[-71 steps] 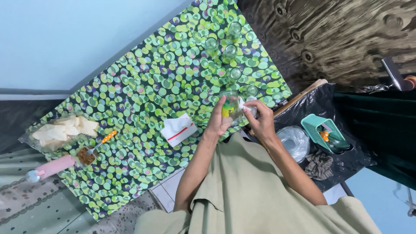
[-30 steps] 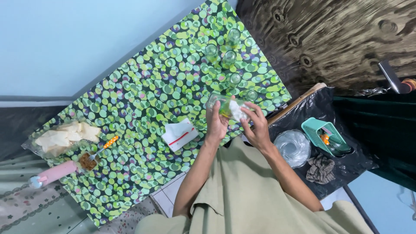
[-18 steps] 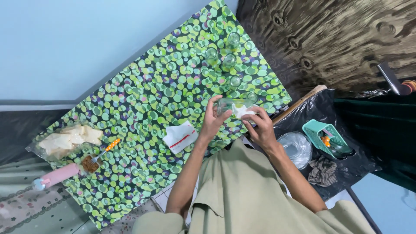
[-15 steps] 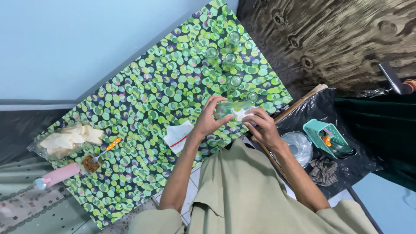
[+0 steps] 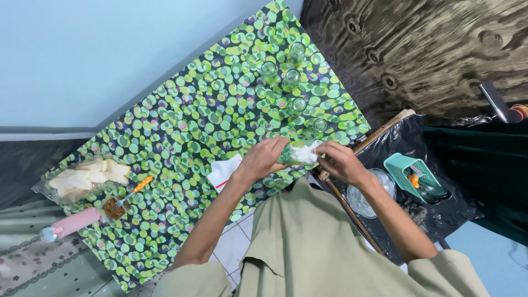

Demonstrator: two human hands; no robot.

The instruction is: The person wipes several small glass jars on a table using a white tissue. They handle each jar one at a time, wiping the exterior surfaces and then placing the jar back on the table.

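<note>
Head view: left hand (image 5: 263,159) grips glass (image 5: 291,154), now tipped sideways and lower over desk (image 5: 181,121); right hand (image 5: 340,160) presses tissue (image 5: 306,154) inside, wiping continues.

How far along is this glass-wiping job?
Five clear glasses stand together on the green spotted tablecloth, apparently finished, though I can't tell if they are dry. In hand: the left hand holds a glass on its side while the right hand pushes a white tissue into it. Possibly left: a clear bowl and a teal basket on the black sheet.
</note>
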